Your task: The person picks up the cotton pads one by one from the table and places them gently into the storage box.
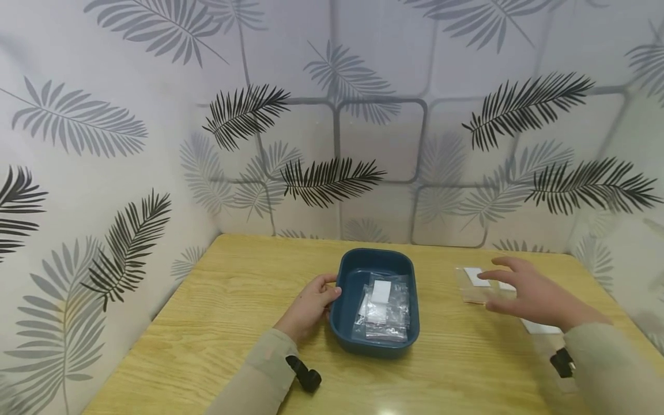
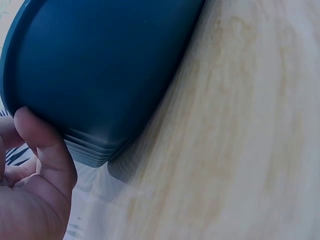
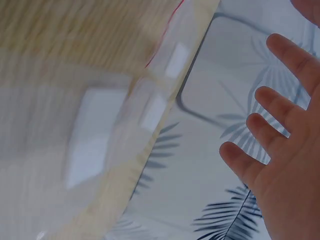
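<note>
A dark blue plastic bin (image 1: 374, 349) stands on the wooden table, and my left hand (image 1: 311, 302) grips its left rim. In the left wrist view the thumb (image 2: 50, 150) lies against the rim of the bin (image 2: 100, 70). Inside are several clear zip bags (image 1: 391, 320) with white labels, heaped over one another. My right hand (image 1: 529, 291) hovers with fingers spread and nothing held, over more clear bags (image 1: 473, 295) at the table's right. The right wrist view has these flat bags (image 3: 132, 120) beside the hand, a red zip line on one.
The wooden table (image 1: 249, 288) meets a wall (image 1: 378, 213) with a leaf pattern at its back edge. Another leaf-patterned wall (image 1: 129, 190) borders the left side. A further bag with a white label (image 1: 540, 327) lies under the right forearm.
</note>
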`<control>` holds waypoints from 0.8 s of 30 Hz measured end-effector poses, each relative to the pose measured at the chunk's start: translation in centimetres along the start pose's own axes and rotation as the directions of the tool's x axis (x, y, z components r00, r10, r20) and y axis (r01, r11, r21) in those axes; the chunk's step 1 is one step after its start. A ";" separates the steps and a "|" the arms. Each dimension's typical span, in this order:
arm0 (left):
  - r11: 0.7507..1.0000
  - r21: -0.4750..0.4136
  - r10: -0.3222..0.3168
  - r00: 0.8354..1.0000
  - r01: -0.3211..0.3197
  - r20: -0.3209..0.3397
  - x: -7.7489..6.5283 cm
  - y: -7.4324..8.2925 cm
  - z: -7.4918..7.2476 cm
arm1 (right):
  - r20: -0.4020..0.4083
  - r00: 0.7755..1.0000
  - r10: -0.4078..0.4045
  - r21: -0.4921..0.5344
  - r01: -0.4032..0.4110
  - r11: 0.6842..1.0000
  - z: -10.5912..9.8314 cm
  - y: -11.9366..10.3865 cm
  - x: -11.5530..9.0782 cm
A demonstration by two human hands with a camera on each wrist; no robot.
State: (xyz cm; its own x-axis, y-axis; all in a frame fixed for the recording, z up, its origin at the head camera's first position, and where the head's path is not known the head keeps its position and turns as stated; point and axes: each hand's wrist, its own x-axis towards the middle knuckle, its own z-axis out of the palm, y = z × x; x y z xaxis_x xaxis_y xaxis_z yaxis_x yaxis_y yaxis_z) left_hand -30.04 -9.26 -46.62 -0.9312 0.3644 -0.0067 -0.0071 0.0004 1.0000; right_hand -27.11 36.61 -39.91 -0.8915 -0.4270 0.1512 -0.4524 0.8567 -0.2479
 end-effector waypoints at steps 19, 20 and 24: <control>1.000 0.005 -0.008 1.000 0.008 -0.012 -0.1 0.0 0.0 | 0.079 0.990 0.119 -0.104 -0.110 0.988 1.1 7.2 -5.4; 1.000 0.008 -0.009 1.000 0.009 -0.014 -0.1 0.1 0.0 | 0.079 0.989 0.123 -0.120 -0.113 0.986 1.2 7.6 -5.6; 1.000 0.005 -0.013 1.000 0.013 -0.015 -0.1 0.0 0.0 | 0.083 0.989 0.120 -0.139 -0.107 0.984 1.6 8.6 -6.1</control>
State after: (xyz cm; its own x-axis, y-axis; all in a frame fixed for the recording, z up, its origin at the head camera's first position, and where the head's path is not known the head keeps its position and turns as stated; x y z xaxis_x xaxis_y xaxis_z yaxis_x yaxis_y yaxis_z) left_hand -29.94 -9.26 -46.61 -0.9365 0.3502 -0.0197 -0.0174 0.0098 0.9998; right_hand -25.57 46.14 -44.49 -0.9381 -0.3440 0.0404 -0.3463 0.9295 -0.1270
